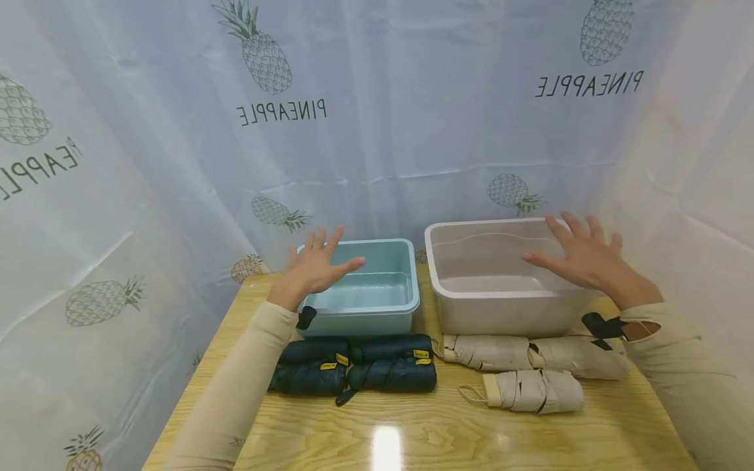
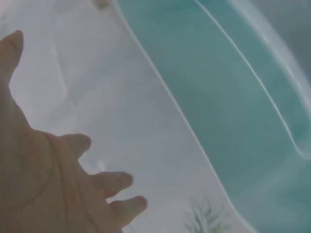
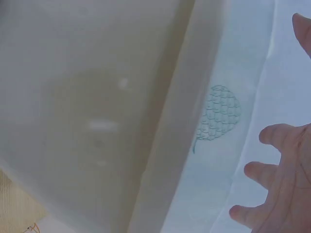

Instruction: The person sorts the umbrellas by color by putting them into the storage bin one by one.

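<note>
My left hand (image 1: 316, 267), fingers spread, hovers over the left side of a light blue plastic bin (image 1: 357, 322) and holds nothing. Over the right part of a larger beige bin (image 1: 501, 317) my right hand (image 1: 589, 258) is spread as well, with nothing in it. Several folded dark umbrellas (image 1: 391, 375) with small yellow tags lie in two rows in front of the blue bin. Before the beige bin lie folded beige umbrellas (image 1: 533, 391) with cord loops. Both wrist views show spread fingers beside the bins; the bins' visible insides hold nothing.
A wooden table (image 1: 318, 432) carries the bins and umbrellas. Behind it and along both sides hangs a pale curtain (image 1: 383, 118) printed with pineapples, close behind the bins.
</note>
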The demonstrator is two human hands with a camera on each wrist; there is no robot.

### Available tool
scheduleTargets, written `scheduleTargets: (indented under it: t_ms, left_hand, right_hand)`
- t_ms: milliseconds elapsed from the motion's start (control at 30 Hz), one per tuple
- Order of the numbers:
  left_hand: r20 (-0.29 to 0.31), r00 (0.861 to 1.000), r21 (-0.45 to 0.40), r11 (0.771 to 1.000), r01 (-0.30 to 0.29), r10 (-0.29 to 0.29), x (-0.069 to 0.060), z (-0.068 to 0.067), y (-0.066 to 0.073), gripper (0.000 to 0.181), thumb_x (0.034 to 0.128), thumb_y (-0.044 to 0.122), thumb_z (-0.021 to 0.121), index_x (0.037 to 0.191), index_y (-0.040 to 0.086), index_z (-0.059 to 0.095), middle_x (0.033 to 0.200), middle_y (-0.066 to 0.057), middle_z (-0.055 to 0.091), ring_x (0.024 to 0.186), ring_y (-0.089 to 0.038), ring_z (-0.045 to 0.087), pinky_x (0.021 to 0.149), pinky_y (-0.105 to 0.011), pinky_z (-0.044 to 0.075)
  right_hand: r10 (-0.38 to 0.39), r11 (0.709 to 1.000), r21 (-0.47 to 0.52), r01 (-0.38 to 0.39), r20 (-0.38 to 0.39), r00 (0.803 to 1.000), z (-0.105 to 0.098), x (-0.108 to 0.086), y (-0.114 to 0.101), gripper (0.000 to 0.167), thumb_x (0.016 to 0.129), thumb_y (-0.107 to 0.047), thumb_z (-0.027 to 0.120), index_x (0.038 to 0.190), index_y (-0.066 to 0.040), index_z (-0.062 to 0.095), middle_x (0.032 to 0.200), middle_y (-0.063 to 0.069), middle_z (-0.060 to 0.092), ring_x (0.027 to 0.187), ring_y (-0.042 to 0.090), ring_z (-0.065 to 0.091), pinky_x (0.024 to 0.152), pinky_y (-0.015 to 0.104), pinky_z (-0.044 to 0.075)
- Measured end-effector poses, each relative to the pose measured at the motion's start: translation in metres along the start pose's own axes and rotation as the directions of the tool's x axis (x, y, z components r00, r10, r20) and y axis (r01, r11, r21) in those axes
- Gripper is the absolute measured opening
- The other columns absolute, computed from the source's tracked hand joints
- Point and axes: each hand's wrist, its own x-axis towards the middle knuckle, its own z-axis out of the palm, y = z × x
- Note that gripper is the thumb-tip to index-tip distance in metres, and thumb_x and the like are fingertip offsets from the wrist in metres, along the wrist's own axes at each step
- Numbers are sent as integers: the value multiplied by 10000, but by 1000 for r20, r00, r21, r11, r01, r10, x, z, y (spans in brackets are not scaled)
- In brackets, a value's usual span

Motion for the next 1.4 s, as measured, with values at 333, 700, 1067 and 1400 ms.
scheduleTargets:
  t_ms: [333, 700, 1067, 1400]
  left_hand:
    - [-133, 975, -422, 880, -218, 178, -16, 31, 52, 750, 998, 596, 558, 1628, 298, 282, 1624, -75, 421, 1482, -349, 420, 1165, -601, 389]
    - [-390, 895, -697, 566, -440, 215, -42, 98, 121, 375, 1007, 252, 647, 1353, 110, 615, 1117, -81, 714, 1049, -210, 674, 883, -394, 596]
    - [-242, 960, -818, 502, -280, 142, -57, 142, 151, 584, 1016, 372, 596, 1525, 198, 371, 1347, -75, 631, 1143, -225, 671, 920, -351, 562]
    - [-229, 968, -861, 441, -252, 105, -55, 164, 162, 687, 1057, 398, 538, 1619, 179, 209, 1614, -141, 361, 1395, -362, 508, 1049, -428, 540]
  right_hand:
    - [-58, 996, 48, 70, -215, 975, 6, -38, 10, 931, 977, -580, 583, 1641, -65, 183, 1649, 305, 196, 1430, 643, 176, 1009, 852, 133]
    - [62, 932, 342, 120, -478, 876, 37, -93, 39, 601, 976, -247, 663, 1467, 48, 480, 1396, 355, 453, 1240, 560, 395, 928, 766, 275]
    - [146, 913, 406, 28, -392, 908, 79, -119, 74, 652, 994, -298, 674, 1496, 25, 412, 1348, 282, 515, 1014, -255, 286, 781, 3, 240]
    - [76, 923, 383, -32, -100, 992, 102, -123, 102, 644, 1045, -330, 584, 1484, 93, 374, 1403, 382, 444, 1151, 601, 490, 795, 679, 476]
